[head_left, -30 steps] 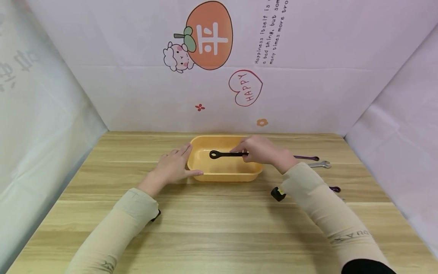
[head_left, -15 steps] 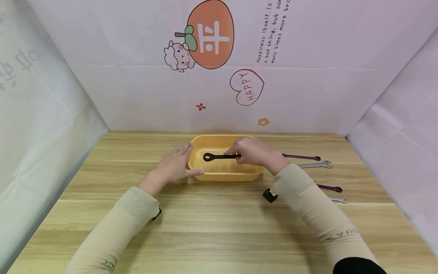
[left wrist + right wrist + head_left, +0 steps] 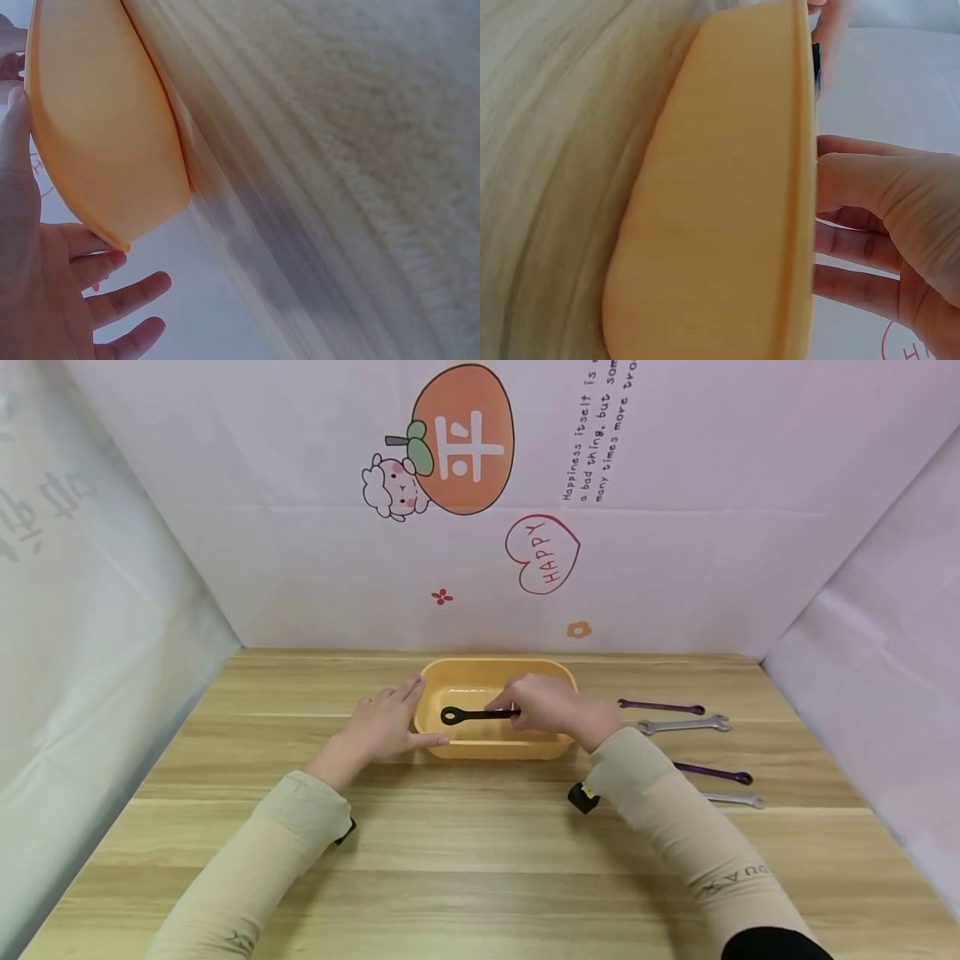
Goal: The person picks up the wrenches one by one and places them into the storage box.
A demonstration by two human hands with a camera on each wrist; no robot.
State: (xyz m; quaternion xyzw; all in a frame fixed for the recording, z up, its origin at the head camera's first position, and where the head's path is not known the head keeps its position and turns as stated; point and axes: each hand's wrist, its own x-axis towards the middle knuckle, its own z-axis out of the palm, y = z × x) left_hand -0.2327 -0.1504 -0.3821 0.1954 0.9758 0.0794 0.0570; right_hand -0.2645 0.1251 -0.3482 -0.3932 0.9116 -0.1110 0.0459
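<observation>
A yellow plastic bin (image 3: 491,749) stands near the back of the table. My left hand (image 3: 378,724) rests on its left end, fingers extended along the outside and thumb on the near rim. From the left wrist view, that hand (image 3: 45,277) has its fingers spread and mostly straight at the rim. My right hand (image 3: 545,703) reaches over the bin and pinches a black wrench (image 3: 480,715) by its right part, the ring end pointing left. In the right wrist view the bin wall (image 3: 712,195) hides the fingertips of the right hand (image 3: 900,225) and most of the wrench.
To the right lie a purple wrench (image 3: 662,707), a silver open-end wrench (image 3: 684,724), a second purple wrench (image 3: 716,772) and a smaller silver wrench (image 3: 735,799). A black tape measure (image 3: 582,797) sits by the right sleeve. A black object (image 3: 347,832) peeks out beside the left sleeve.
My right hand has moved left and toward the near side with the black wrench, lower over the bin. The left hand has stayed on the bin's end. More of the wrenches at right shows.
</observation>
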